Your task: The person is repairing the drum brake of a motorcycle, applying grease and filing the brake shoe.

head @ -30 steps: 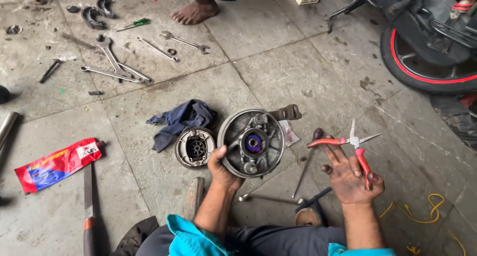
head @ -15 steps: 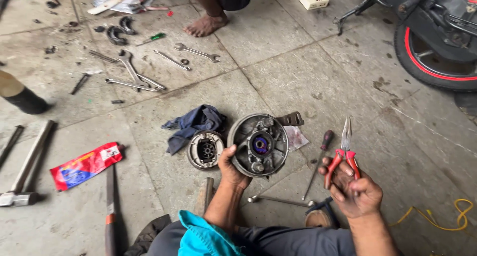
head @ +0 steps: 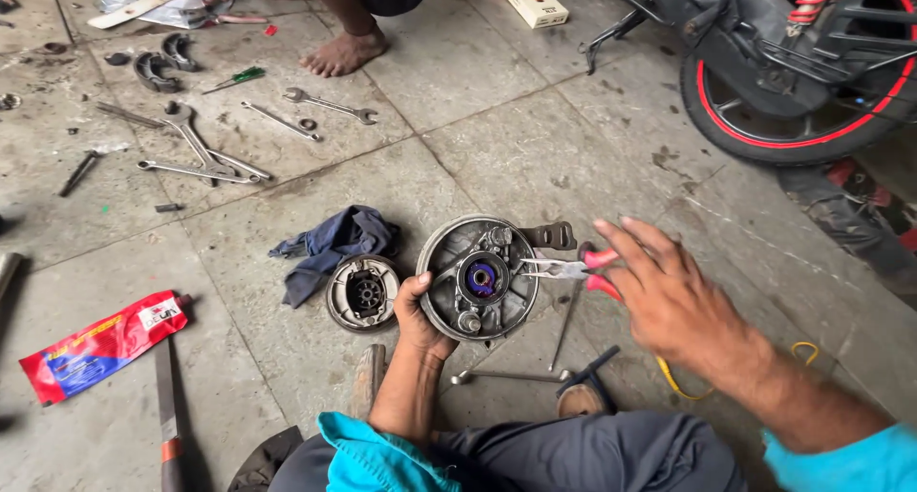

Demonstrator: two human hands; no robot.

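Head view of a workshop floor, with all positions given relative to the round brake drum plate (head: 478,280) standing tilted on the concrete slabs (head: 535,148). The left hand (head: 417,310) grips the plate's lower left rim, thumb over the edge, propping it up. The right hand (head: 669,296), just right of the plate, holds red-handled pliers (head: 564,266) whose narrow nose points into the plate beside its purple-centred hub (head: 482,280); the fingers are spread over the handles and blurred, so the firmness of that hold cannot be told. Touching the plate's left side lies a smaller round brake shoe assembly (head: 363,293), with a blue rag (head: 330,244) beyond it. Spanners (head: 196,148) lie well up and left, a red tube (head: 95,344) far left, a motorcycle wheel (head: 793,119) up and right, and another person's bare foot (head: 344,53) above. Risk, as a judgement: the plate rests only on its rim and one hand, so a sideways pull from the pliers could tip it or let the nose slip toward the left thumb.
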